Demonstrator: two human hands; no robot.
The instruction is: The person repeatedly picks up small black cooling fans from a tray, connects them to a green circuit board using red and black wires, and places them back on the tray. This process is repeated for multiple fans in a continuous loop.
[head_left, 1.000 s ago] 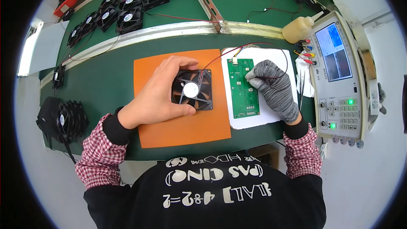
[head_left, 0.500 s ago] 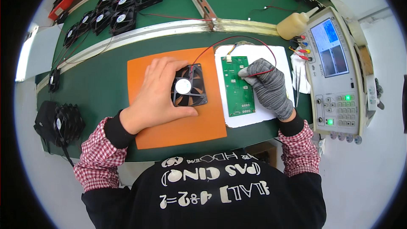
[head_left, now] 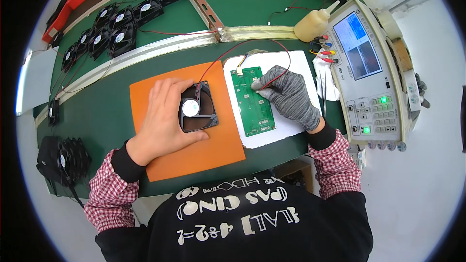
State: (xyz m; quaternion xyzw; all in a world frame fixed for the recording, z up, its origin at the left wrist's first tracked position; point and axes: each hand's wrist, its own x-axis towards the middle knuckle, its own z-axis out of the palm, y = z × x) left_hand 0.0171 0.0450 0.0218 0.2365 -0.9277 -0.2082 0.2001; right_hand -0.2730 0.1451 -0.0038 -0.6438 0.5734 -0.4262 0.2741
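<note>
My left hand (head_left: 165,116), bare, wraps round the left side of a black square cooling fan (head_left: 191,107), thumb at its near edge. The fan's blades show as a smooth blur around the white hub label. It rests on an orange mat (head_left: 208,157). A red-and-black wire (head_left: 264,39) arcs from the fan to my right hand (head_left: 290,96), which wears a grey glove. That hand's fingertips pinch the wire's end over the upper part of a green circuit board (head_left: 250,99); the very tip is hidden. The board lies on a white pad (head_left: 289,128).
At the right stands a bench instrument (head_left: 374,87) with a lit screen and coloured leads. Beside it are a yellowish squeeze bottle (head_left: 312,25), a white cloth (head_left: 330,86) and tweezers. Several black fans (head_left: 121,40) lie beyond the metal rail; more are stacked at the left (head_left: 73,160).
The fan's blades, distinct earlier, are now blurred, so it is spinning. The whole scene has shifted leftward in view; both hands keep nearly the same places on fan and board.
</note>
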